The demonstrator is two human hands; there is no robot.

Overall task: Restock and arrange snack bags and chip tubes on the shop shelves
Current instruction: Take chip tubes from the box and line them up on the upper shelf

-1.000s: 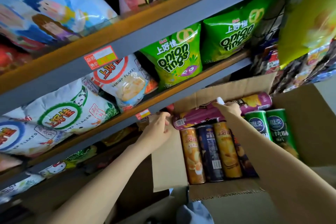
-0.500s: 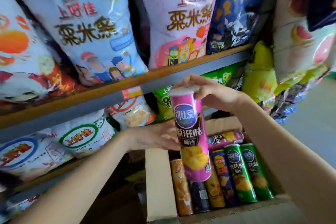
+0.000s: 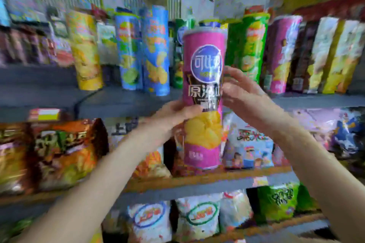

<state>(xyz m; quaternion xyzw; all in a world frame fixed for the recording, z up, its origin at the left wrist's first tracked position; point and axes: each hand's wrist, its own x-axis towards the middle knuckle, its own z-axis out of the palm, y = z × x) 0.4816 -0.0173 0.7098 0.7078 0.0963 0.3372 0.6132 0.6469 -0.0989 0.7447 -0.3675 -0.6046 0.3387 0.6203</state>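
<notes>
I hold a pink chip tube (image 3: 203,96) upright in front of the top shelf (image 3: 126,102). My left hand (image 3: 171,116) grips its lower left side and my right hand (image 3: 243,94) grips its right side at mid height. Behind the tube, a row of standing chip tubes fills the top shelf: a yellow one (image 3: 85,51), two blue ones (image 3: 144,51), a green one (image 3: 246,47) and another pink one (image 3: 282,53). The picture is blurred by motion.
Snack bags line the shelf below: a brown-orange bag (image 3: 65,152) at left, a white cartoon bag (image 3: 246,148) right of centre. White bags (image 3: 197,219) and a green bag (image 3: 280,201) sit on the lower shelf. Tall boxes (image 3: 331,55) stand at the top right.
The pink tube has been lifted from the cardboard box up to the top shelf level. My left hand left the box flap and now grips the tube. The view swung upward; the box is out of sight.
</notes>
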